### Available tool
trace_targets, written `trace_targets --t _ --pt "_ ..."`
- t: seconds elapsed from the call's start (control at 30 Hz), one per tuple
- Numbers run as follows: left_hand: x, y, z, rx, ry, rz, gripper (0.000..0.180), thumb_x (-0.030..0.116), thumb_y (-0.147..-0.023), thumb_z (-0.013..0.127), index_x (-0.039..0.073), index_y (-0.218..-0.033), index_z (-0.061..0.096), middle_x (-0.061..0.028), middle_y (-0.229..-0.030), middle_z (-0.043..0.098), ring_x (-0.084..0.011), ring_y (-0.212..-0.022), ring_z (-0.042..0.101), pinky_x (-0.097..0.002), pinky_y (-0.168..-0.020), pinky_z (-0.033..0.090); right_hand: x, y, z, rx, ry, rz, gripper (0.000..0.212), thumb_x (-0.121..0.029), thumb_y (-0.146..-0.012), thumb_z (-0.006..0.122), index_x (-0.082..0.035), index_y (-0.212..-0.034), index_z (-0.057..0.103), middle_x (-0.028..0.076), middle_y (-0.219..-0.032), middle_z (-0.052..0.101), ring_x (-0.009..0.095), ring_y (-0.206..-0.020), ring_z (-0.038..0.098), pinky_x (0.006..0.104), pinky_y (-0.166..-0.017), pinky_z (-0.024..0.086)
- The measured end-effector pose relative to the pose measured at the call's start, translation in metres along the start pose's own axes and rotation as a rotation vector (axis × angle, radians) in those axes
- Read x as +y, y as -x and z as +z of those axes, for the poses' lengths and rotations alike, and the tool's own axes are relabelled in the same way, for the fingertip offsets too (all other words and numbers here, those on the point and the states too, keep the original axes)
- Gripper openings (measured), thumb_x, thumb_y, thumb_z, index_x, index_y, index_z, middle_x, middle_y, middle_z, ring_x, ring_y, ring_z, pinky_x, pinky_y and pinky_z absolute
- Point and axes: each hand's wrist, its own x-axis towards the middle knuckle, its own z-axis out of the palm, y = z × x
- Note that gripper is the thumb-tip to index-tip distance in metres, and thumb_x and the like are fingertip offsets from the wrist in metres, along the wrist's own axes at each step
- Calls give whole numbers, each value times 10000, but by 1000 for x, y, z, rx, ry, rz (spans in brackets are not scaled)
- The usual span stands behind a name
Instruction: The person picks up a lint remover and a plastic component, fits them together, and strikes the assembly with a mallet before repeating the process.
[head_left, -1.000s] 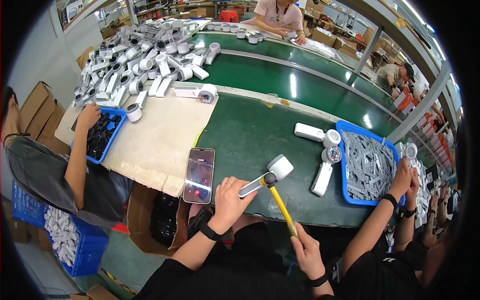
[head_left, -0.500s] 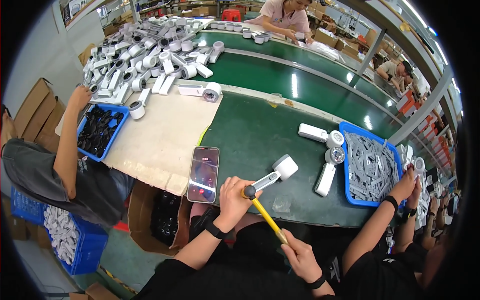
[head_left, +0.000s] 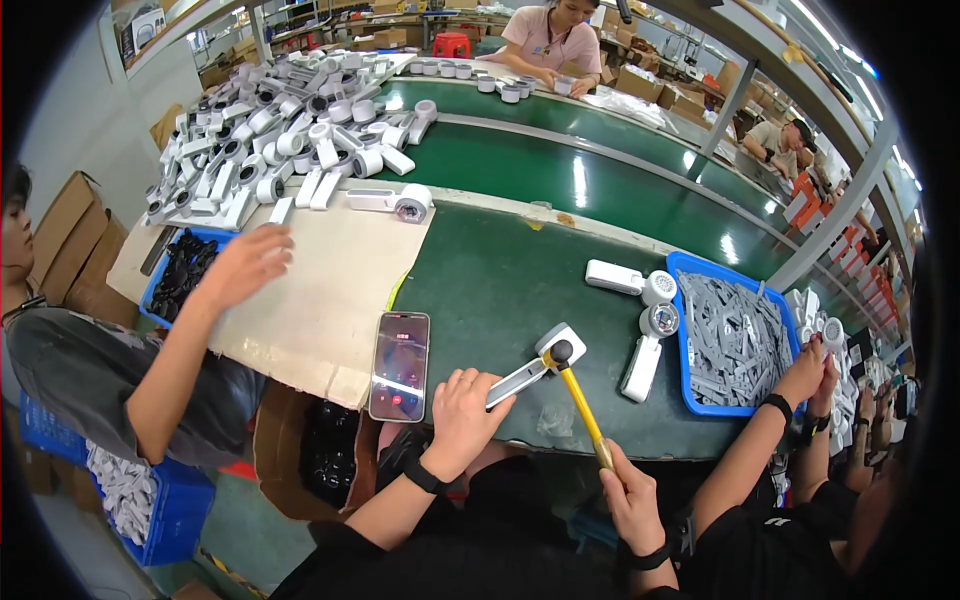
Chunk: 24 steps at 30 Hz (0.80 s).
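My left hand (head_left: 466, 415) is closed round the handle end of a white and grey handheld fan (head_left: 518, 384), holding it on the green table with its round head pointing away to the right. In my right hand (head_left: 630, 492) is a hammer (head_left: 583, 408) with a yellow handle and a dark rounded head. The hammer's head lies over the neck of the fan, where handle and round part meet; whether it touches I cannot tell. To the left of my left hand a phone (head_left: 400, 366) with a lit screen lies at the table's edge.
Two white fans (head_left: 641, 368) (head_left: 615, 277) lie beside a blue tray (head_left: 690, 385) of grey strips. A large fan pile (head_left: 290, 130) covers the far left. A co-worker's hand (head_left: 245, 265) reaches over the beige board (head_left: 310, 300) near a blue tray of black parts (head_left: 180, 270).
The hammer's head has moved from beside my left hand up along the fan to its neck. At the left, the co-worker's hand has come away from the tray of black parts toward the board.
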Motion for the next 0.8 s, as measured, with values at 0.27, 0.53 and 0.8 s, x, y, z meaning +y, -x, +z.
trace_targets --t 0.27,0.53,0.8 --pt "-2 -22 -20 -254 88 3 281 254 -883 718 19 -1023 657 -171 -935 643 -411 -825 656 -473 -701 533 22 5 7 13 -186 -20 432 -70 -987 578 -4 -1412 538 57 -771 598 81 -651 558 240 -605 461" --pt "-103 -50 -121 117 -236 -142 278 188 -857 748 -51 -975 667 -265 -938 668 -443 -887 649 -464 -758 514 57 7 -10 405 -281 211 474 -105 -1015 545 -43 -1481 484 -46 -673 489 16 -518 409 190 -464 346" --pt "-203 -54 -146 131 -638 -382 334 273 -860 736 -32 -959 644 -244 -936 651 -440 -848 651 -506 -747 530 83 8 -21 477 -33 280 425 -95 -1011 539 31 -1414 497 133 -718 514 174 -604 472 325 -573 423"
